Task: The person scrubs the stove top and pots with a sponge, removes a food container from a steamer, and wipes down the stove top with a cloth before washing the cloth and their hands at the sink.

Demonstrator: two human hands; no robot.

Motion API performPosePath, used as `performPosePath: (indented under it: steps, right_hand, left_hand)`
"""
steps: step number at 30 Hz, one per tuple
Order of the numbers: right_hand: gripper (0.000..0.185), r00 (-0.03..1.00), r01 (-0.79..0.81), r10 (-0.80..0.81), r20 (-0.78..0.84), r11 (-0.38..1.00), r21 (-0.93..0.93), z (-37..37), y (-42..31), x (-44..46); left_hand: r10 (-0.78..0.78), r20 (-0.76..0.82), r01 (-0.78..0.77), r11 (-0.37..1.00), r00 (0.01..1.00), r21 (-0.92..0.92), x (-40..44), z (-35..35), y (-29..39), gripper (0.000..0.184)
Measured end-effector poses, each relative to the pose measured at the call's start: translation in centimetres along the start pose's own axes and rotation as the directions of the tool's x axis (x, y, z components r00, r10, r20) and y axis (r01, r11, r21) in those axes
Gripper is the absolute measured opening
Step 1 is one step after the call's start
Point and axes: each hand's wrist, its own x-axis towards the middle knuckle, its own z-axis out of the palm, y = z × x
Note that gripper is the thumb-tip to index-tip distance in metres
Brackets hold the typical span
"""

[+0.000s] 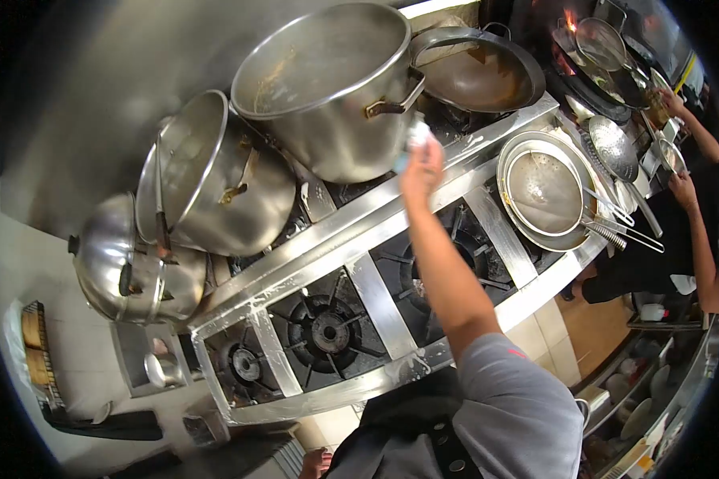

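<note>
My right hand (pixel 423 169) reaches across the stove, its fingers closed on a blurred white and bluish cloth (pixel 414 144). Hand and cloth are beside the right side of the large steel pot (pixel 335 140), just below its handle. Whether the cloth touches the pot I cannot tell. At the bottom edge, my left hand (pixel 317 461) is small and partly cut off beside the dark apron, its fingers too unclear to read. White suds streak the steel stove edge (pixel 359 209).
Burners (pixel 328 329) line the near side. More pots (pixel 244 191) stand left, a wok (pixel 475 76) and a strainer over a bowl (pixel 545 191) right. Flames (pixel 570 20) rise at a far wok (pixel 607 84), near another person's hands (pixel 673 104).
</note>
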Motion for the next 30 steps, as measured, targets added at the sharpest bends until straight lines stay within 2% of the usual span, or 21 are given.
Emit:
performPosePath:
  steps: [2,5,6,8,10,12,14,16,17,18,19,20,22,24,25,26,28,29,30]
  right_hand:
    - [0.031,0.978,0.183,-0.194,-0.078,0.975,-0.126,5.3,-2.5,-2.1]
    - [0.033,0.977,0.124,-0.144,-0.157,0.984,-0.131,6.4,-0.3,0.0]
    - [0.032,0.958,0.187,-0.221,-0.185,0.965,-0.183,6.3,1.4,2.1]
    - [0.031,0.996,-0.078,0.073,-0.054,0.992,-0.103,6.3,5.4,6.1]
    - [0.033,0.985,-0.004,-0.040,-0.170,0.968,-0.249,7.2,7.2,5.2]
    - [0.033,0.991,-0.082,0.050,-0.127,0.964,-0.253,6.8,6.9,0.6]
    - [0.036,0.982,-0.077,0.069,-0.176,0.996,-0.037,6.7,3.6,-4.9]
    - [0.038,0.996,-0.069,0.074,-0.050,0.993,0.096,6.3,-1.2,-5.6]
    - [0.037,0.996,0.007,0.001,-0.089,0.996,0.087,6.4,-2.1,-4.1]
    - [0.032,0.980,0.147,-0.157,-0.125,0.985,-0.091,6.3,-1.9,-1.7]
    - [0.027,0.982,0.045,-0.072,-0.177,0.987,-0.154,6.7,-0.3,1.1]
    - [0.028,0.991,-0.115,0.102,-0.092,0.982,-0.152,5.9,1.9,3.1]
    - [0.029,0.966,-0.247,0.235,-0.111,0.962,-0.115,6.3,5.9,1.6]
    - [0.028,0.954,-0.259,0.196,-0.225,0.918,-0.301,7.9,6.3,-3.3]
    - [0.028,0.964,-0.213,0.180,-0.195,0.963,-0.164,8.0,4.5,-6.0]
    - [0.030,0.963,-0.249,0.236,-0.133,0.964,-0.090,8.0,1.8,-7.4]
    - [0.027,0.959,-0.176,0.141,-0.247,0.977,-0.123,10.0,5.0,-4.8]
    - [0.024,0.951,-0.090,0.016,-0.309,0.970,-0.226,8.3,1.6,-2.0]
    - [0.023,0.967,-0.193,0.143,-0.208,0.951,-0.242,7.5,3.3,0.5]
  left_hand:
    - [0.025,-0.040,-0.023,0.999,0.999,0.031,-1.3,-0.2,1.5,0.024]
    - [0.040,-0.050,-0.037,0.997,0.998,0.070,-2.3,-0.3,3.9,0.024]
    - [0.045,-0.053,-0.041,0.996,0.998,0.074,-2.6,-0.4,4.1,0.024]
    - [0.053,-0.068,-0.047,0.996,0.996,0.082,-3.0,-0.5,4.6,0.024]
    - [0.057,-0.074,-0.051,0.995,0.996,0.085,-3.4,-0.6,5.0,0.025]
    - [0.052,-0.068,-0.045,0.995,0.996,0.093,-3.7,-0.5,5.5,0.025]
    - [0.051,-0.061,-0.045,0.994,0.997,0.104,-3.9,-0.2,5.8,0.025]
    - [0.051,-0.061,-0.044,0.992,0.997,0.116,-4.3,-0.3,5.8,0.025]
    - [0.052,-0.063,-0.044,0.992,0.997,0.122,-4.5,-0.5,5.9,0.025]
    - [0.055,-0.064,-0.046,0.991,0.996,0.129,-4.7,-1.0,5.8,0.025]
    - [0.054,-0.070,-0.045,0.990,0.996,0.131,-4.9,-1.5,5.7,0.025]
    - [0.057,-0.072,-0.047,0.990,0.996,0.131,-4.9,-1.6,5.7,0.025]
    - [0.059,-0.070,-0.050,0.991,0.996,0.125,-4.6,-1.6,5.8,0.026]
    - [0.052,-0.061,-0.043,0.991,0.997,0.127,-4.4,-1.4,6.1,0.026]
    - [0.040,-0.061,-0.032,0.992,0.997,0.126,-4.6,-1.3,5.9,0.026]
    - [0.042,-0.062,-0.034,0.992,0.997,0.125,-4.6,-1.2,6.0,0.026]
    - [0.044,-0.068,-0.036,0.992,0.997,0.118,-4.8,-1.3,6.0,0.026]
    - [0.052,-0.072,-0.043,0.993,0.996,0.113,-5.0,-1.7,5.7,0.026]
    - [0.055,-0.078,-0.047,0.993,0.995,0.104,-4.9,-1.8,5.3,0.026]
